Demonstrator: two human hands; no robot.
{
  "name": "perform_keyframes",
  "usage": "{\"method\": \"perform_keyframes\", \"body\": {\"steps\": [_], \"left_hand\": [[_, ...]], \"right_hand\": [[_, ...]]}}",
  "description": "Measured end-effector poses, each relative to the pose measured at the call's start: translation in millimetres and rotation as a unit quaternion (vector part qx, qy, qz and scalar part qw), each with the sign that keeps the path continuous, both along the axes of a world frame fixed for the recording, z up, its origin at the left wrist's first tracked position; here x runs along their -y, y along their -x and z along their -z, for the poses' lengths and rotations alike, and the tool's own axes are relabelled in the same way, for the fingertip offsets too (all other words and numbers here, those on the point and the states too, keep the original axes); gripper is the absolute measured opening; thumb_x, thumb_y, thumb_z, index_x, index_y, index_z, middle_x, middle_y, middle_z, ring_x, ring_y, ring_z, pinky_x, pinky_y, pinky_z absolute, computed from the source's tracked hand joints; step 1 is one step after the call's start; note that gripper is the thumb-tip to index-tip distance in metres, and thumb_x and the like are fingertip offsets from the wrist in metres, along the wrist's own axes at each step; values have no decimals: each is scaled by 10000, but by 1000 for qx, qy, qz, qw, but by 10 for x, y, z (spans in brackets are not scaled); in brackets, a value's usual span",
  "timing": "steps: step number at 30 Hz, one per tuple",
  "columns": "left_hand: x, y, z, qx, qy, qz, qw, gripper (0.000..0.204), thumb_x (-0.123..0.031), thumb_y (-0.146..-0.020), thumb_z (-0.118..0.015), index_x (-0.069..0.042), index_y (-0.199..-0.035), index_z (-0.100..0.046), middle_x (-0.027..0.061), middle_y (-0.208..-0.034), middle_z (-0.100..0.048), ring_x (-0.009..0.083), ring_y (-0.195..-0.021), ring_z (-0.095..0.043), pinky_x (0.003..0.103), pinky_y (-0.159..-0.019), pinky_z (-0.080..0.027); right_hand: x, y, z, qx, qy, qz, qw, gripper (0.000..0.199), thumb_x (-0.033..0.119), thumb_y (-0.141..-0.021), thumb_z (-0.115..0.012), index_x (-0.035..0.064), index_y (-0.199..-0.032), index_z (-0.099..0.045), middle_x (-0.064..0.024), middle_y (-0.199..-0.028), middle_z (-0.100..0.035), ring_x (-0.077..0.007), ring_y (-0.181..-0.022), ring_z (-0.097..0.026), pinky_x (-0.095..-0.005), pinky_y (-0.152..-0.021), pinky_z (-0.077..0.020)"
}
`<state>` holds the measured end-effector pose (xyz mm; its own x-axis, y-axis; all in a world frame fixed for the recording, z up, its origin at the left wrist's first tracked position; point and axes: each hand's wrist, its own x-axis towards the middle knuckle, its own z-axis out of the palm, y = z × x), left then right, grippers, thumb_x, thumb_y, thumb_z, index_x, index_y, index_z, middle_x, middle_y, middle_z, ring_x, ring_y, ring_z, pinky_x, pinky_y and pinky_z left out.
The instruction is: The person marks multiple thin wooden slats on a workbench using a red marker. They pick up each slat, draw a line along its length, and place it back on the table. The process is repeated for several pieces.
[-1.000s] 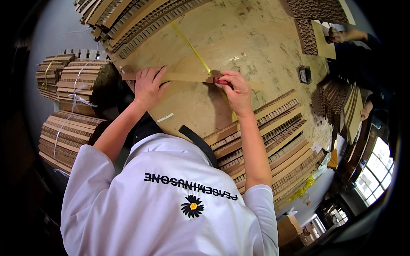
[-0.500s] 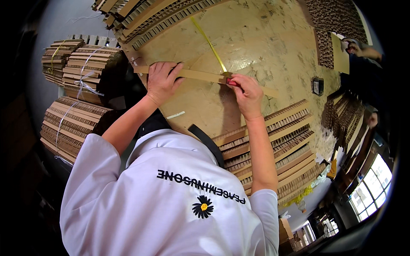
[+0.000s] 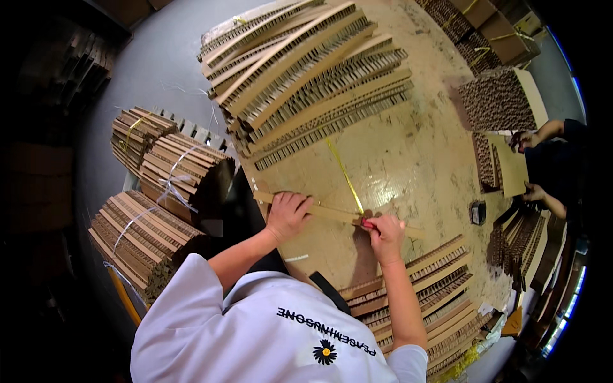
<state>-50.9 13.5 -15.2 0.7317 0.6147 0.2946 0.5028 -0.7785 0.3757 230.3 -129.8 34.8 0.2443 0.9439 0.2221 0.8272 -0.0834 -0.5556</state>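
A narrow tan cardboard strip (image 3: 329,212) lies across the worktable (image 3: 402,172) in front of me. The fingers of my left hand (image 3: 288,216) are bent over its left part, holding it against the table. Farther right, my right hand (image 3: 386,236) is closed on a small red tool (image 3: 367,223) at the strip; its exact kind is hidden by my fingers. A thin yellow band (image 3: 345,173) runs from near the far stack down to the strip beside the red tool.
Stacked honeycomb cardboard strips (image 3: 306,70) cover the table's far left; more strips (image 3: 440,274) lie near right. Tied bundles (image 3: 143,236) stand at left. A small black box (image 3: 477,212) sits at right, near a co-worker's hands (image 3: 539,196) beside a cardboard block (image 3: 498,102).
The view has shifted, so the table and my arms appear lower and more of the far stack shows. Both hands keep their places on the strip.
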Motion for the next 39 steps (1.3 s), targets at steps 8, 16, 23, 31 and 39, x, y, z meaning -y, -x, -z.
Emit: {"method": "perform_keyframes", "body": {"steps": [8,16,23,31,39], "left_hand": [[33,-68,-49,17,-2,5,1000,517,-269,-787,-828,-118,-1261,-685,76,-1167,-633,301,-1129,-588,487,-987,-433],[-785,122,-1018,75,6,-75,994,399,-219,-832,-794,-198,-1224,-721,86,-879,-670,329,-835,-670,478,-733,-536],[-3201,-166,-1780,56,-9,-352,934,301,-434,-991,-720,-326,-1270,-747,114,-1141,-717,339,-1081,-711,484,-874,-589],[-3754,-768,-1162,134,-166,-258,942,419,-309,-929,-781,-123,-1298,-711,127,-1238,-721,361,-1189,-655,562,-1052,-482],[855,-1323,-549,-191,218,269,918,1019,-624,-858,-778,27,-1562,-432,275,-1435,-574,445,-1366,-531,527,-1143,-453]], "right_hand": [[24,8,-130,12,9,20,1000,147,85,-777,-823,163,-881,-753,-24,-810,-669,-267,-795,-637,-406,-731,-401],[334,439,-851,-167,-112,211,957,125,39,-880,-806,56,-991,-750,-69,-934,-649,-201,-857,-620,-317,-805,-483],[1159,675,-904,-283,-166,465,822,83,-29,-925,-747,-25,-956,-670,-12,-941,-536,-129,-869,-522,-268,-808,-446],[1777,1096,-1267,-340,-182,605,696,164,125,-1022,-715,-7,-1119,-720,-50,-1037,-694,-148,-912,-662,-304,-785,-567],[2050,847,-1323,-479,-409,521,576,259,112,-1009,-760,2,-1221,-660,-113,-1117,-739,-177,-921,-705,-331,-768,-570]]}}
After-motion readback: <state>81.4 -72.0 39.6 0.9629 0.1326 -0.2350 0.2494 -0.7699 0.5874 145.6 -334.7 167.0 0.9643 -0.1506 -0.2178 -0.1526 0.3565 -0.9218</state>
